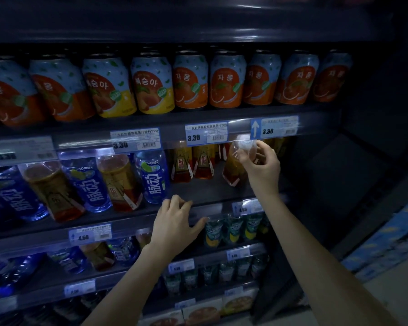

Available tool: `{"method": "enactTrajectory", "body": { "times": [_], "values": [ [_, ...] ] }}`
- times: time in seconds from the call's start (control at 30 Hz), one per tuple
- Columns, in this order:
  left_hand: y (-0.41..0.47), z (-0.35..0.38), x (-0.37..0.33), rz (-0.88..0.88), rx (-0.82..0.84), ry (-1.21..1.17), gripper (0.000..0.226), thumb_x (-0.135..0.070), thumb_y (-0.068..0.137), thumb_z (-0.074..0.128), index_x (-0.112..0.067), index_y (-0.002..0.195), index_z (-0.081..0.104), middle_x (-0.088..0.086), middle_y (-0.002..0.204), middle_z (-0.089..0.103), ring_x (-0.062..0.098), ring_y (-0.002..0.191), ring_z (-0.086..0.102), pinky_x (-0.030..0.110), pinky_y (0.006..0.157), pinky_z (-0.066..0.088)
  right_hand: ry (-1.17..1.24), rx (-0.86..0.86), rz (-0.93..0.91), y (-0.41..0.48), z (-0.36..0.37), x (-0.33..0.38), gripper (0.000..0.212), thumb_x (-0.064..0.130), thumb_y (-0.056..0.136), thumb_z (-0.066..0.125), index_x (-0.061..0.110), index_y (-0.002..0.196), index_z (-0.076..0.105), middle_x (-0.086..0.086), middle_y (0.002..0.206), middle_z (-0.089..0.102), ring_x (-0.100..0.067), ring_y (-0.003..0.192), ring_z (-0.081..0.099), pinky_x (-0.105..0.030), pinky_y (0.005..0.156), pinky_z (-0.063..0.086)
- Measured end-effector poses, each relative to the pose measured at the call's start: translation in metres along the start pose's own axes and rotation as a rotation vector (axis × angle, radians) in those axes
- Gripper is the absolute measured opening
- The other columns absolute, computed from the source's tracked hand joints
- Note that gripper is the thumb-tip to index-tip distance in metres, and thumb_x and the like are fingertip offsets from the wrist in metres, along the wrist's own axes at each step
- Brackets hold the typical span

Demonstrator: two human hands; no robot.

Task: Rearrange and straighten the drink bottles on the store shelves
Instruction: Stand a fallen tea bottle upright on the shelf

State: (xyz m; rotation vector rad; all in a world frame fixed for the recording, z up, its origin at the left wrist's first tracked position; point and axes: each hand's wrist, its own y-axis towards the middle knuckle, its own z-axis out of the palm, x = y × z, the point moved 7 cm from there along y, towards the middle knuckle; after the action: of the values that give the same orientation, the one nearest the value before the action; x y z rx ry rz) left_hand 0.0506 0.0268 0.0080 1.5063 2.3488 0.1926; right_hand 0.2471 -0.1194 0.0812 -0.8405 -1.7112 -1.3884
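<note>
An amber bottle (236,164) on the middle shelf (205,195) is gripped at its clear cap by the right hand (260,164), tilted. The left hand (176,222), loosely curled and empty, is rested on the shelf edge. Next, the bottle likely needs setting upright beside the two amber bottles (191,162).

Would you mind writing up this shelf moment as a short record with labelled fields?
setting: dim store cooler with several drink shelves
top shelf: upright row of fruit drink cans
middle shelf: blue bottles and amber bottles alternate at left; a bare stretch in the middle
right hand: gripping the clear cap of a tilted amber bottle
left hand: resting on the middle shelf's front edge, holding nothing
price tags: 3.30 on the upper rail
</note>
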Motion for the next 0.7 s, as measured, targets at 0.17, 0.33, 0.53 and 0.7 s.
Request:
{"method": "enactTrajectory", "body": {
  "times": [0.17,0.33,0.53,0.7],
  "values": [
    [0.0,0.001,0.0,-0.009,0.017,0.021,0.071,-0.066,0.085,0.046,-0.013,0.132,0.054,0.004,0.117,0.049,0.026,0.108,0.043,0.036,0.09,0.044,-0.019,-0.042,0.01,0.008,0.009,-0.016,0.062,0.044,0.074,0.077,0.021,0.128,0.055,0.006,0.116,0.053,0.004,0.105,0.052,-0.007,0.085,0.042],
    [-0.001,0.001,-0.001,-0.013,0.02,0.026,0.07,-0.064,0.086,0.048,-0.011,0.132,0.054,0.006,0.117,0.049,0.028,0.108,0.043,0.038,0.092,0.043,-0.088,-0.056,0.0,0.009,0.01,-0.03,0.058,0.028,0.076,0.078,0.019,0.128,0.056,0.007,0.115,0.052,-0.001,0.107,0.05,-0.018,0.095,0.041],
    [-0.001,0.001,-0.001,-0.014,0.018,0.03,0.069,-0.062,0.086,0.049,-0.012,0.132,0.054,0.005,0.116,0.048,0.027,0.108,0.043,0.038,0.091,0.043,-0.113,-0.045,0.029,-0.001,0.014,-0.042,0.065,0.03,0.076,0.078,0.018,0.133,0.05,0.008,0.122,0.049,-0.001,0.113,0.046,-0.01,0.093,0.036],
    [0.0,0.003,0.0,-0.019,0.028,0.043,0.07,-0.064,0.086,0.046,-0.013,0.134,0.052,0.005,0.119,0.047,0.026,0.109,0.042,0.036,0.093,0.042,-0.235,-0.078,0.109,-0.026,0.018,-0.061,0.064,0.026,0.075,0.079,0.009,0.129,0.048,-0.006,0.126,0.05,-0.008,0.109,0.044,-0.007,0.083,0.029]
  ]
}}
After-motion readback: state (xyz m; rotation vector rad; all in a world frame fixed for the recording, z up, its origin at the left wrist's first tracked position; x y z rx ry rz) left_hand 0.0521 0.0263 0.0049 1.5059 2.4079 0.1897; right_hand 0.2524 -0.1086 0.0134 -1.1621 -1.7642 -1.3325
